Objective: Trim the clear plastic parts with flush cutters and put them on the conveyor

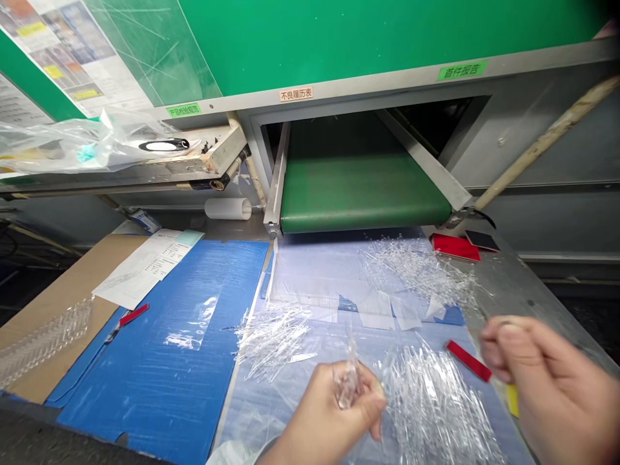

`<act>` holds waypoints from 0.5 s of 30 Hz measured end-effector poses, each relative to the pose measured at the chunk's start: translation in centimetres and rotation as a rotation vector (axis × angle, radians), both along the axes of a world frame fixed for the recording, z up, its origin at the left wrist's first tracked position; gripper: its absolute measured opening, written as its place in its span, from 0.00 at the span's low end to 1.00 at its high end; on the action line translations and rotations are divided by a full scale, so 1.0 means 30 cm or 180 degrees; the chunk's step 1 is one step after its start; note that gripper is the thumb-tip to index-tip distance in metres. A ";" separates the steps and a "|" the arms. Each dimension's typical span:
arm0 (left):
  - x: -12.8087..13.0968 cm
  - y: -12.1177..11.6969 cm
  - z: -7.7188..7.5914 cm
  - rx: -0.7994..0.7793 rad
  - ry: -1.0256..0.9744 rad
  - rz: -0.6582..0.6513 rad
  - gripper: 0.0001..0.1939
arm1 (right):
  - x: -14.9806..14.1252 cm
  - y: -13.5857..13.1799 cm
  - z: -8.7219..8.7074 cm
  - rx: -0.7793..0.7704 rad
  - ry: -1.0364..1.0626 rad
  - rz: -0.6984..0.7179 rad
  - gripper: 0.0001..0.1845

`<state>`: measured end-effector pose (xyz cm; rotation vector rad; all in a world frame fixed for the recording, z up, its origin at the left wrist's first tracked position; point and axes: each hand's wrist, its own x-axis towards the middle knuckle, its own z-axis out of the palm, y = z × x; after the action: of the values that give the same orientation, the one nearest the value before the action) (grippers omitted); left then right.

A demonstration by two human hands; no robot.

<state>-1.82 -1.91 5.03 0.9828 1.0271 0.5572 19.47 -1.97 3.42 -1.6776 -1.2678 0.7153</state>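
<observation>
My left hand (334,410) is closed around a few slim clear plastic pieces (349,381), their ends pointing up from the fingers. To its right lies a large pile of thin clear plastic pieces (436,407). A smaller pile of similar clear pieces (274,339) is to its left. At the right edge, my right hand (542,381) is raised with fingers pinched together, slightly blurred; whatever they hold, if anything, cannot be made out. Close to its fingertips is a red strip (469,360). Something yellow (512,400) shows partly behind that hand.
A green conveyor belt (363,194) ends above the table. Near it lie another heap of tiny clear pieces (421,268) and a red pad (456,247). On the left are a blue sheet (194,387), a paper form (150,265) and a clear ridged tray (48,339).
</observation>
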 end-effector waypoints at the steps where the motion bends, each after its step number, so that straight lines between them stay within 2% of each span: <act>1: -0.001 0.003 -0.003 -0.0014 -0.0045 0.0073 0.08 | -0.006 0.002 0.006 -0.0116 0.0041 0.0045 0.14; 3: 0.001 0.012 -0.008 -0.0023 -0.0156 0.0149 0.08 | -0.048 0.001 0.014 -0.0483 0.0156 0.0307 0.16; 6: 0.011 0.019 -0.020 -0.0078 -0.0325 0.0127 0.09 | -0.133 -0.003 0.011 -0.0972 0.0477 0.1005 0.15; 8: 0.019 0.018 -0.032 -0.0116 -0.0431 0.0085 0.12 | -0.167 0.000 0.007 -0.1113 0.0683 0.1430 0.16; 10: 0.022 0.017 -0.047 -0.0154 -0.0562 0.0085 0.14 | -0.169 0.009 0.009 -0.1127 0.0865 0.1494 0.17; 12: 0.019 0.021 -0.063 -0.0183 -0.0652 0.0149 0.17 | -0.139 0.023 0.011 -0.1147 0.1007 0.1307 0.18; 13: 0.015 0.024 -0.072 -0.0192 -0.0677 0.0213 0.19 | -0.115 0.030 0.007 -0.1181 0.1012 0.1217 0.18; 15: 0.003 0.031 -0.090 -0.0194 -0.0676 0.0355 0.18 | -0.061 0.042 -0.016 -0.1287 0.0798 0.1322 0.19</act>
<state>-1.72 -0.98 2.32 0.7974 0.9071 0.7029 17.64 -0.71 2.95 -1.5769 -1.3652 1.4661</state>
